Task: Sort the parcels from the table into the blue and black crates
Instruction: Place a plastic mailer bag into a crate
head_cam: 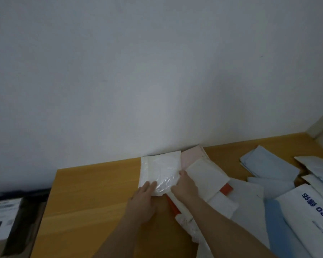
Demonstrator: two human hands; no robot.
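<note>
A white plastic parcel (160, 170) lies at the back of the wooden table (93, 198), against the wall. My left hand (144, 200) grips its near left corner, fingers on top. My right hand (185, 185) holds its right edge. Right of it lies a heap of parcels: a flat white one (207, 175), a pink one (190, 155), and one with orange edges (227, 189). A black crate (21, 226) stands on the floor at the lower left with a boxed parcel (3, 218) inside. No blue crate shows.
Pale blue mailers (268, 164) and a white bag with blue lettering (313, 207) cover the right part of the table. A white wall rises directly behind the table. The table's left edge drops off beside the black crate.
</note>
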